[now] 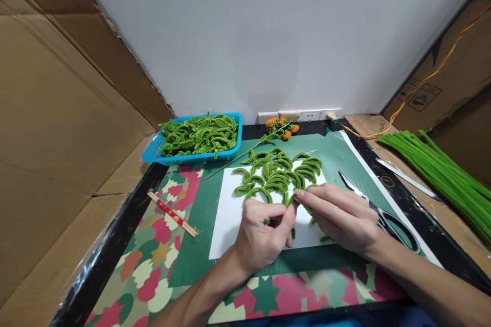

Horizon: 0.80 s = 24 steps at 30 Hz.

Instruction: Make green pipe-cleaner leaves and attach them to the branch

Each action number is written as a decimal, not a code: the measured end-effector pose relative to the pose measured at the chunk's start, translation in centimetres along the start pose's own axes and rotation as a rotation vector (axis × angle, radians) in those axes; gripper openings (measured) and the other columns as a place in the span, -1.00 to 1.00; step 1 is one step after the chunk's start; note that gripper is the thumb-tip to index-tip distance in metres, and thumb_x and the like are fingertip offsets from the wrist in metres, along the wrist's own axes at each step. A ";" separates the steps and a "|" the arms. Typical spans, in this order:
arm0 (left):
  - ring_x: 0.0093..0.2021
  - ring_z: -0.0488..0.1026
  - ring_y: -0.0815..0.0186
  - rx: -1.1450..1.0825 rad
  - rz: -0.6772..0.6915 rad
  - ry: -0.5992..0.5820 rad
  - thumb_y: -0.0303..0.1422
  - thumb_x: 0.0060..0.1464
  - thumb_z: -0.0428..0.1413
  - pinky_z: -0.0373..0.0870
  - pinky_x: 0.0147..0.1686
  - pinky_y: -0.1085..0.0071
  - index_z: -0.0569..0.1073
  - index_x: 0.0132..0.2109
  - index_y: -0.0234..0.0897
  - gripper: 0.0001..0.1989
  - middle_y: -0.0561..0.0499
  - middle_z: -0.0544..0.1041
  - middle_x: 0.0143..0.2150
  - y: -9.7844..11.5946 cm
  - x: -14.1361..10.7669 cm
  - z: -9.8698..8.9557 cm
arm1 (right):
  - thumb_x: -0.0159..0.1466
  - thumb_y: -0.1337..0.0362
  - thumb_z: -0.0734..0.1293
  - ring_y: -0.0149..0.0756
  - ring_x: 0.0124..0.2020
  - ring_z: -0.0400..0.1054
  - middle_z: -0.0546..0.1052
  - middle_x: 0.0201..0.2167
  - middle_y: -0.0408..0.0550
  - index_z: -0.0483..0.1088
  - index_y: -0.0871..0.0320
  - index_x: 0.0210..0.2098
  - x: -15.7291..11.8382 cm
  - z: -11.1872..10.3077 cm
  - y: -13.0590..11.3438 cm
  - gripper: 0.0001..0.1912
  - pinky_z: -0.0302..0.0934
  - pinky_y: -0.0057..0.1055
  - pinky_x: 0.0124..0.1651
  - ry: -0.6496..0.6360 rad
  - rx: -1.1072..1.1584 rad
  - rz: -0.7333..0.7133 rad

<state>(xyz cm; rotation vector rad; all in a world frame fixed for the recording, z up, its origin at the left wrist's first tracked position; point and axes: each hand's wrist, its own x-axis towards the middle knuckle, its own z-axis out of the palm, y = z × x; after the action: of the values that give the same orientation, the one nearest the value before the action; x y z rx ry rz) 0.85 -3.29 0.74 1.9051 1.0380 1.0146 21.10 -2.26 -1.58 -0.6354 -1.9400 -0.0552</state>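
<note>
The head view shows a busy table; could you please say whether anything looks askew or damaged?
Two small things: the cardboard panel on the left has a ragged, torn-looking edge beside the white wall, and one green stem juts out of line from the bundle on the right.

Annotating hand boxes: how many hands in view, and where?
2. The left hand is over the white paper; the right hand is beside it, near the scissors. Both have fingertips at a green fuzzy strip. No other hand shows; some fingers are hidden.
</note>
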 end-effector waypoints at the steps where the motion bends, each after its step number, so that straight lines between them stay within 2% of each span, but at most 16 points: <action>1: -0.69 0.38 0.41 0.012 0.010 0.010 -0.38 0.40 0.10 0.28 -0.56 0.46 0.50 -0.66 -0.24 -0.42 0.05 0.50 -0.71 0.0 0.0 0.0 | 0.40 0.56 0.33 -0.25 -0.31 0.57 0.68 -0.23 0.06 0.44 0.12 0.32 -0.1 0.0 0.1 -0.46 0.51 -0.32 -0.28 -0.002 -0.012 -0.007; 5: -0.71 0.36 0.44 0.025 0.046 0.034 -0.42 0.40 0.09 0.25 -0.60 0.48 0.49 -0.66 -0.24 -0.42 0.08 0.48 -0.73 0.1 0.2 0.0 | 0.39 0.57 0.34 -0.23 -0.28 0.58 0.68 -0.21 0.09 0.45 0.17 0.30 0.2 -0.2 0.3 -0.47 0.52 -0.33 -0.27 -0.010 0.009 -0.034; 9: -0.68 0.34 0.46 0.081 0.166 0.046 -0.44 0.41 0.10 0.24 -0.57 0.47 0.53 -0.56 -0.27 -0.51 0.10 0.51 -0.66 -0.1 -0.1 0.2 | 0.35 0.60 0.38 -0.29 -0.27 0.60 0.68 -0.20 0.02 0.55 0.10 0.15 0.8 -1.1 0.0 -0.55 0.54 -0.40 -0.23 0.006 0.128 0.106; 11: -0.64 0.32 0.44 0.202 0.274 0.047 -0.46 0.41 0.10 0.19 -0.55 0.41 0.50 -0.49 -0.29 -0.58 0.10 0.48 -0.61 -0.3 -0.7 0.6 | 0.33 0.58 0.42 -0.27 -0.21 0.62 0.68 -0.16 0.04 0.57 0.11 0.10 0.5 -2.1 -0.4 -0.59 0.55 -0.39 -0.17 -0.046 0.141 0.164; 15: -0.58 0.32 0.35 0.532 0.435 0.045 -0.49 0.40 0.10 0.09 -0.51 0.25 0.46 -0.40 -0.29 -0.67 0.10 0.39 -0.56 -0.3 -2.2 2.5 | 0.35 0.52 0.41 -0.19 -0.07 0.62 0.66 -0.04 0.11 0.51 0.15 0.18 -2.0 -4.3 -2.0 -0.57 0.56 -0.34 -0.05 -0.217 0.086 0.229; 17: -0.57 0.34 0.31 0.630 0.460 0.051 -0.48 0.41 0.08 0.11 -0.49 0.23 0.44 -0.38 -0.28 -0.68 0.09 0.38 -0.55 -0.2 -2.9 3.7 | 0.37 0.43 0.44 -0.15 0.01 0.61 0.65 0.01 0.12 0.51 0.15 0.18 -3.8 -5.2 -2.9 -0.60 0.55 -0.32 0.05 -0.257 0.067 0.341; 20: -0.54 0.36 0.26 0.739 0.497 0.037 -0.48 0.43 0.03 0.12 -0.49 0.22 0.44 -0.35 -0.26 -0.69 0.08 0.38 -0.53 0.0 -3.3 5.3 | 0.39 0.46 0.41 -0.20 0.02 0.61 0.66 -0.01 0.07 0.52 0.12 0.15 -5.8 -6.0 -3.8 -0.64 0.54 -0.38 0.09 -0.240 0.073 0.459; 24: -0.49 0.41 0.21 0.835 0.474 -0.026 -0.47 0.42 0.04 0.16 -0.46 0.22 0.48 -0.25 -0.29 -0.78 0.04 0.44 -0.45 -0.2 -3.4 6.3 | 0.40 0.58 0.34 -0.29 -0.02 0.63 0.68 -0.03 0.01 0.55 0.09 0.09 -7.1 -6.2 -4.1 -0.62 0.54 -0.45 0.08 -0.175 0.077 0.491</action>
<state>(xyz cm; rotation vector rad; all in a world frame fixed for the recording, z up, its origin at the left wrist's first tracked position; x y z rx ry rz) 5.06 -7.62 -3.07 2.9395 1.1201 0.8539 26.64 -10.57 -3.86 -1.0751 -1.8885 0.3915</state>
